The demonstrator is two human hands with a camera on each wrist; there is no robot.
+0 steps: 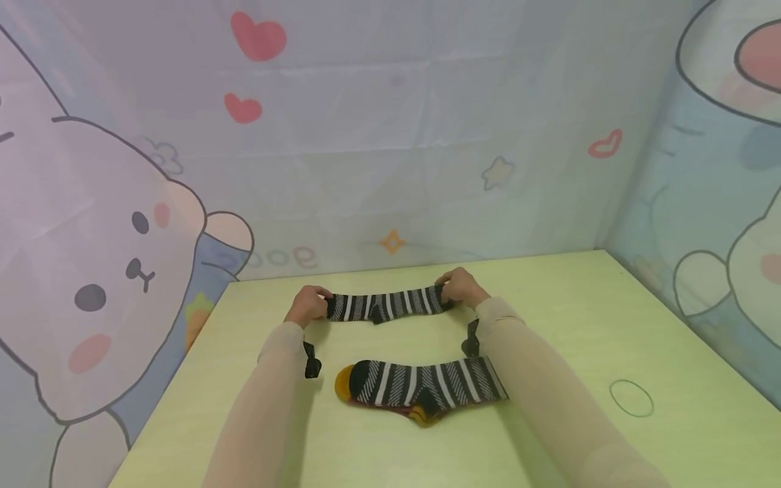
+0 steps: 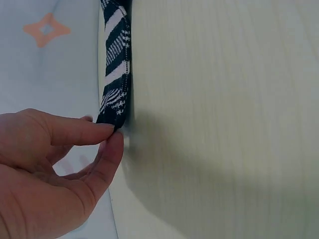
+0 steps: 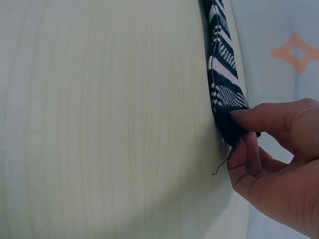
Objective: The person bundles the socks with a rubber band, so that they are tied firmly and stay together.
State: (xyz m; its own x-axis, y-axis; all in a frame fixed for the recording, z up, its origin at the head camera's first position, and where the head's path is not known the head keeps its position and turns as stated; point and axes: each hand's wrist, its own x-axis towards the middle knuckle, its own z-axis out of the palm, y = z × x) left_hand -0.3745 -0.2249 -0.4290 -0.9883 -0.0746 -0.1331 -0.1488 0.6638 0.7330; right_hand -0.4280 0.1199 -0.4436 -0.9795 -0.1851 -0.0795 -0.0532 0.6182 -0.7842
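Note:
A black-and-white patterned sock (image 1: 390,306) stretches between my two hands near the table's back edge. My left hand (image 1: 308,305) pinches its left end between thumb and fingers; the left wrist view shows the dark tip of the sock (image 2: 114,64) in that pinch. At the other end my right hand (image 1: 462,287) pinches the dark end, and a loose thread (image 3: 223,162) hangs there in the right wrist view. Closer to me lies a stack of socks (image 1: 421,385), a striped one on top, with mustard and reddish parts showing beneath. My right sleeve overlaps the stack's right end.
A thin green ring (image 1: 631,398) lies on the table (image 1: 567,305) to the right. Behind the table hangs a printed cloth (image 1: 366,135) with hearts and cartoon animals, and another printed panel stands along the right side.

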